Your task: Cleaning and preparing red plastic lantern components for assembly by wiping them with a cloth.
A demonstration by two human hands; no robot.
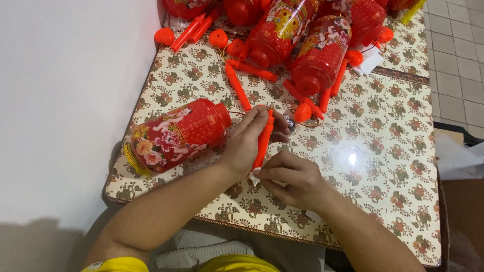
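Observation:
My left hand [249, 141] grips a red plastic stick [263, 141], held nearly upright over the table. My right hand [292, 180] pinches the stick's lower end, where a small pale scrap [253, 179] shows between the fingers. A red lantern [176, 135] with flower and figure prints lies on its side just left of my left hand, a thin cord running from its cap toward the stick. A small red cap [303, 113] lies just beyond my fingers.
The floral-patterned table [383, 151] stands against a white wall [60, 100] on the left. Several more red lanterns [320, 53], loose red sticks [237, 85] and caps [218, 38] crowd the far end. A tiled floor [456, 55] lies to the right.

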